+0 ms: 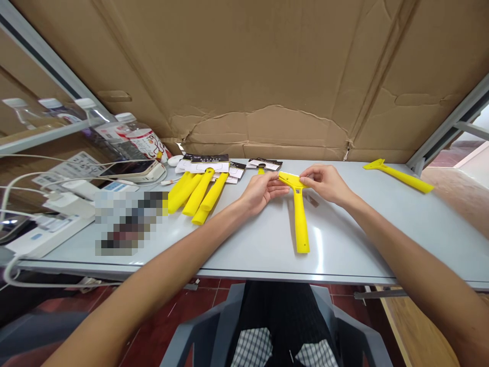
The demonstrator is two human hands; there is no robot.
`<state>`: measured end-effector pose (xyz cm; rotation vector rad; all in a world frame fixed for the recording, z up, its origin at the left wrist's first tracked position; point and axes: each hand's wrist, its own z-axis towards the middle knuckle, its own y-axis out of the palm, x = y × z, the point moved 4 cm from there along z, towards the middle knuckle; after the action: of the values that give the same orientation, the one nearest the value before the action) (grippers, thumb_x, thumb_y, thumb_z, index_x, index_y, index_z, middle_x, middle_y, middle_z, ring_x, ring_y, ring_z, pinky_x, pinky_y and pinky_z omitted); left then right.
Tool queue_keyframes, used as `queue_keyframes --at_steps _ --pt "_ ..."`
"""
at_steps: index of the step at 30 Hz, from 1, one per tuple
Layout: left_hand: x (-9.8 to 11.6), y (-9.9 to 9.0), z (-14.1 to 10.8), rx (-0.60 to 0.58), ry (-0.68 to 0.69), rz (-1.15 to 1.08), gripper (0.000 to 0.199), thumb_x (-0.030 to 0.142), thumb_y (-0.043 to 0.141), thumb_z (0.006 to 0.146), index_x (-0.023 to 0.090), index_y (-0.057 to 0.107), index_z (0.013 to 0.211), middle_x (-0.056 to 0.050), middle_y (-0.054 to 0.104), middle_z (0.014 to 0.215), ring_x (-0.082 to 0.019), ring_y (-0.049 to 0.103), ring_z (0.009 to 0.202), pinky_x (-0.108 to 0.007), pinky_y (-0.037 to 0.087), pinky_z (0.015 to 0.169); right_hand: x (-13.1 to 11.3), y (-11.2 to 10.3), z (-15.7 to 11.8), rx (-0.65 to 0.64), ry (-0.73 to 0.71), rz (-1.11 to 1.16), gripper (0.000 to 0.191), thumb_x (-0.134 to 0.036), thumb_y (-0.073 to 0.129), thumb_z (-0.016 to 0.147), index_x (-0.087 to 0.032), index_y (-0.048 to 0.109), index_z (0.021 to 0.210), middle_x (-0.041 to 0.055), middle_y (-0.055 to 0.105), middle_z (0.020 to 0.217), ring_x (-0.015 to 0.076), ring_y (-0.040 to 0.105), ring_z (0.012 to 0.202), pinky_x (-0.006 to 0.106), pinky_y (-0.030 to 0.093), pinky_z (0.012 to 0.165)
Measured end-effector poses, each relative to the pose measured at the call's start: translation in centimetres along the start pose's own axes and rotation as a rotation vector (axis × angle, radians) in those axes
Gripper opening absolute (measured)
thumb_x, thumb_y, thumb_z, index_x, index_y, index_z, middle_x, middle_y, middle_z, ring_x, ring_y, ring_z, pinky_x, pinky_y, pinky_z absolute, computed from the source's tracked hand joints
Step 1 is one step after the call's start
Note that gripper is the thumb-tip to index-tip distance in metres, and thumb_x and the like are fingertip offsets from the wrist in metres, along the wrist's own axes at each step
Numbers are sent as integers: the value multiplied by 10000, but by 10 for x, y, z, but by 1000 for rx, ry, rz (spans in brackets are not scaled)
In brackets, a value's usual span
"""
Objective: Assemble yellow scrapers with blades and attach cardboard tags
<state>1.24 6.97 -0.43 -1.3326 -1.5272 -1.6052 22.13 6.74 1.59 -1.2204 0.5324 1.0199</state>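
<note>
A yellow scraper (300,216) with a wide head and a long handle is between my two hands, its handle pointing toward me over the table. My left hand (263,191) pinches the left end of its head, with the other fingers spread behind. At the right end of the head, the thumb and fingers of my right hand (324,183) close on it. Another yellow scraper (401,176) lies by itself at the right. To the left are several yellow scrapers (202,193) with black-and-white cards over their heads. One carded scraper (264,164) lies behind my left hand.
A grey-white table (244,244) runs up to a cardboard wall (260,76). At the left stand plastic bottles (141,135), a phone (132,168), white cables and a power strip (49,232). A pixelated patch (133,221) hides something there.
</note>
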Motion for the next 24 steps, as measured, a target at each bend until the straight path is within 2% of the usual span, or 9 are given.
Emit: queue_keyframes --at_steps 4,8,20,24 --pt "0 0 -1 -17 3 33 205 191 635 1017 56 782 973 -189 828 990 -211 806 838 -344 668 881 -1 0 -1 -3 -2 -2 186 -370 759 888 -191 809 906 83 749 1017 180 693 770 323 553 690" --pt "-2 -1 0 -24 11 57 180 154 641 1014 62 784 954 -187 828 1017 -199 802 833 -348 662 899 -2 0 -1 -9 -7 -9 183 -371 760 888 -197 814 906 79 749 1013 175 686 777 318 562 700" --pt "-4 -2 0 -14 14 53 115 92 658 979 48 757 939 -174 822 976 -184 798 803 -324 659 874 -2 -1 -1 -11 -11 -9 175 -368 765 893 -202 817 909 82 752 1045 188 696 818 331 567 732" --pt "-3 -2 -1 -16 17 61 120 88 658 979 48 760 930 -175 823 984 -180 797 807 -316 656 869 -7 -1 -4 -20 30 23 158 -354 776 892 -196 786 899 76 776 983 190 712 795 329 548 715"
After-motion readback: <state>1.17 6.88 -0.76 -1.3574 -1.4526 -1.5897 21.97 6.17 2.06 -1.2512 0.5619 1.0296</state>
